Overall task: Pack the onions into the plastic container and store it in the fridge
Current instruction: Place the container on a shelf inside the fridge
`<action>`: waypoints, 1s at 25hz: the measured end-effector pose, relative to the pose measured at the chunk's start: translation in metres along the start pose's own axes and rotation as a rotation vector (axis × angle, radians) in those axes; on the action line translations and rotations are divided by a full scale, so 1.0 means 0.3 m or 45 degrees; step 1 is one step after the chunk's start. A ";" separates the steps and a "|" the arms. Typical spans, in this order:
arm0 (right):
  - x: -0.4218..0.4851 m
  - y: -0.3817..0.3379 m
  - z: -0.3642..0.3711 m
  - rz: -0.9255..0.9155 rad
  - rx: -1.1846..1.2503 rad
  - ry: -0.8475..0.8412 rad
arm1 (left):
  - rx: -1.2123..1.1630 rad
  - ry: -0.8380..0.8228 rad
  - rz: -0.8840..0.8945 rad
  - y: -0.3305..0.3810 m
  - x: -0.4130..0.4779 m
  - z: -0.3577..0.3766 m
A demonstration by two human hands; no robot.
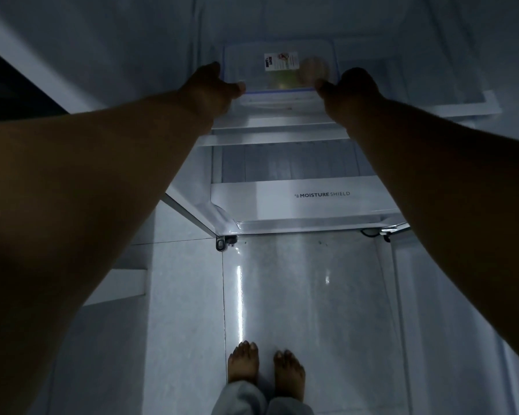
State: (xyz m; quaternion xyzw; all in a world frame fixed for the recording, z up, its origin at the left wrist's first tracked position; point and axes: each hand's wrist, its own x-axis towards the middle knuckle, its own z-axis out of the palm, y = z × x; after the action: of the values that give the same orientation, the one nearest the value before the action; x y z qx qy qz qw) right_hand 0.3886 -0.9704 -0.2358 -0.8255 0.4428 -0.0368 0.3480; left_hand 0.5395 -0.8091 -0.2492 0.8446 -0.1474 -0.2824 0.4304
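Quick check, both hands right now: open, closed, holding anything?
Left hand: closed on the left edge of the plastic container on the fridge shelf.
Right hand: closed on the container's right edge.

The plastic container (279, 70) sits on a fridge shelf (276, 127), above the drawer (306, 205). The left hand (213, 88) is at the container's left near corner, the right hand (351, 88) at its right near corner — both touching it. An onion (314, 70) lies inside the container, right of its label (281, 61).
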 end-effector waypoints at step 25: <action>-1.319 0.154 -0.508 0.256 0.653 0.155 | 0.036 -0.259 0.134 0.216 -1.275 -0.072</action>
State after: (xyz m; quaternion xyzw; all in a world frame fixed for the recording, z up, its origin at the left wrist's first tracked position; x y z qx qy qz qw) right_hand 0.0604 -0.7706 -0.0510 -0.6586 0.5188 -0.1625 0.5202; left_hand 0.2473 -0.6449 -0.0528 0.8085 -0.2386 -0.3416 0.4155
